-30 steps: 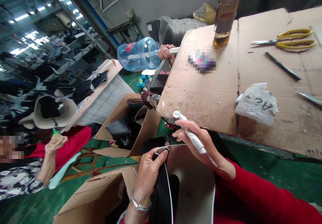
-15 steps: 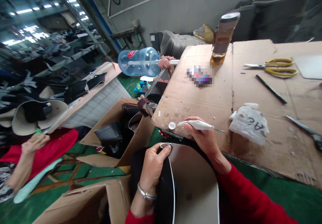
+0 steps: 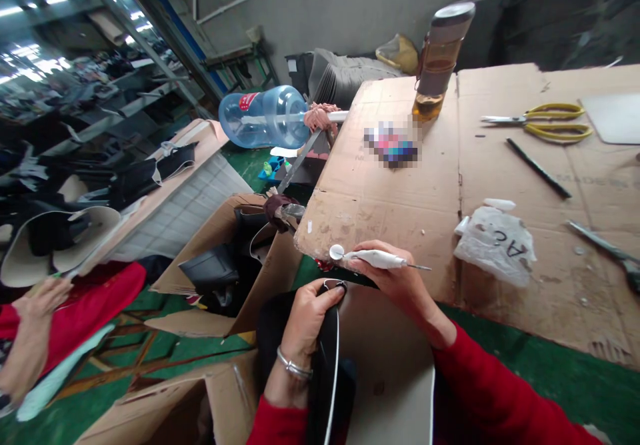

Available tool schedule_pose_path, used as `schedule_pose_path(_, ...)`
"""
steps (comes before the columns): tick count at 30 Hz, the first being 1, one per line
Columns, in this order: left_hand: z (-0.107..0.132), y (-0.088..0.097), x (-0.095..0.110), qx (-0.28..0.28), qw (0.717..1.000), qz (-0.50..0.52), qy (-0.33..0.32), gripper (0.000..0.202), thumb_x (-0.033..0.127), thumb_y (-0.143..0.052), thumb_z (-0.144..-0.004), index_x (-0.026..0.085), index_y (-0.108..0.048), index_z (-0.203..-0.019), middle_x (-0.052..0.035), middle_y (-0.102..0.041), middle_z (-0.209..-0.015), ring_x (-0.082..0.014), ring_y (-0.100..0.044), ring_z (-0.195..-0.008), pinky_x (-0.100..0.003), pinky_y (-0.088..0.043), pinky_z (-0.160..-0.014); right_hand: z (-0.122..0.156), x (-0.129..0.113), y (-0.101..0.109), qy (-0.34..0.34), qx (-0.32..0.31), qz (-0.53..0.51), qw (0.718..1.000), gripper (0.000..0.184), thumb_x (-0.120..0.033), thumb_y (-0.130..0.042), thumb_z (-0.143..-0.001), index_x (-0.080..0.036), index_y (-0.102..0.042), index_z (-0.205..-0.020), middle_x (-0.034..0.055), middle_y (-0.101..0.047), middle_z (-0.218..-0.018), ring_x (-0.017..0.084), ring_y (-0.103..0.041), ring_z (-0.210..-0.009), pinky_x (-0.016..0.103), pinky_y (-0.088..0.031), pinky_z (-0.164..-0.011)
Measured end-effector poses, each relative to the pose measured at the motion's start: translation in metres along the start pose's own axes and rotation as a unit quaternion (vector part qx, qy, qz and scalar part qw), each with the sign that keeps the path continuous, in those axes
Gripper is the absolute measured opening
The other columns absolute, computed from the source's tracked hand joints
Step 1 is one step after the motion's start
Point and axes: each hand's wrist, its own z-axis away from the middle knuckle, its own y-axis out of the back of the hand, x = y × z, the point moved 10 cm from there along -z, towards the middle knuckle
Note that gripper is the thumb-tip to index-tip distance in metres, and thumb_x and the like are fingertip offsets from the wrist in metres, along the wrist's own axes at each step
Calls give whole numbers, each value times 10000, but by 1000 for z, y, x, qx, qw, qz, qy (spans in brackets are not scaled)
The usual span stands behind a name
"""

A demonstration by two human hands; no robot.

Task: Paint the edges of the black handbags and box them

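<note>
My left hand [image 3: 310, 315] is closed, pinching the top edge of a black leather piece with a beige inner side [image 3: 387, 358] and a pale rim. A small dark looped bit shows by its thumb. My right hand [image 3: 395, 275] grips a thin tool with a white, wrapped-looking handle [image 3: 380, 258] and slim metal ends. The tool's left tip is at a small round white cap [image 3: 337, 252] on the table corner; whether it touches is too small to tell. The leather piece stands curved below both hands, its lower part out of frame.
The cardboard-covered table [image 3: 380, 198] bears yellow-handled scissors [image 3: 557, 124], a black pen-like stick [image 3: 537, 167], a plastic bag [image 3: 495, 245] and a drink bottle [image 3: 443, 58]. Left are an open carton [image 3: 270, 278], a big water bottle [image 3: 265, 117] and a co-worker's hand [image 3: 45, 296].
My right hand has moved slightly left and down, bringing the white-handled tool's tip to the cap. My left hand keeps its pinch. The whole view has shifted a little.
</note>
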Motion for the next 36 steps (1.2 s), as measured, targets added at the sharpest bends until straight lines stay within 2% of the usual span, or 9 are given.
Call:
schedule_pose_path(5, -9, 8, -7, -8, 997, 55, 45, 412, 336, -950, -584, 117, -759, -875, -62, -757, -729, -164, -669, -599, -246, -509, -596, 1, -2, -1, 9, 5, 33, 999, 207, -443, -768, -922, -239, -755, -957, 54, -784, -923, 242, -729, -806, 325, -547, -733)
schedule_pose_path(9, -12, 9, -8, -18, 997, 51, 50, 423, 353, -955, -604, 115, -760, -895, -77, -771, -762, -163, -683, -607, -241, -516, -600, 1, 2, 2, -33, 8, -10, 999, 227, -446, -752, -936, -223, -746, -978, 47, -777, -904, 222, -723, -769, 291, -540, -662)
schedule_pose_path(14, -15, 4, -3, -34, 998, 37, 45, 378, 348, -945, -620, 113, -768, -857, -70, -767, -741, -161, -669, -598, -239, -503, -593, -1, 0, 9, -37, 29, -21, 999, 237, -427, -696, -966, -200, -746, -923, 57, -757, -907, 202, -698, -756, 278, -525, -649)
schedule_pose_path(19, -10, -3, 6, -60, 998, 10, 18, 323, 343, -921, -669, 121, -776, -855, -57, -762, -770, -159, -655, -639, -247, -499, -633, 2, 13, 7, -108, 7, -132, 985, 272, -435, -692, -948, -184, -712, -844, 21, -672, -686, 168, -627, -587, 256, -478, -526)
schedule_pose_path(22, -5, -9, 9, -83, 996, -11, 8, 302, 349, -920, -673, 124, -769, -805, -45, -741, -761, -157, -637, -661, -243, -483, -639, 6, 18, 5, -140, -10, -182, 973, 303, -468, -710, -923, -182, -706, -821, 19, -653, -653, 168, -623, -560, 252, -483, -500)
schedule_pose_path(36, 9, -20, 14, -94, 995, -14, 11, 346, 368, -937, -617, 118, -794, -808, -50, -726, -747, -166, -620, -666, -256, -475, -642, 5, 11, 4, -134, -38, -176, 974, 328, -476, -731, -906, -178, -707, -771, 21, -661, -651, 162, -622, -566, 250, -493, -517)
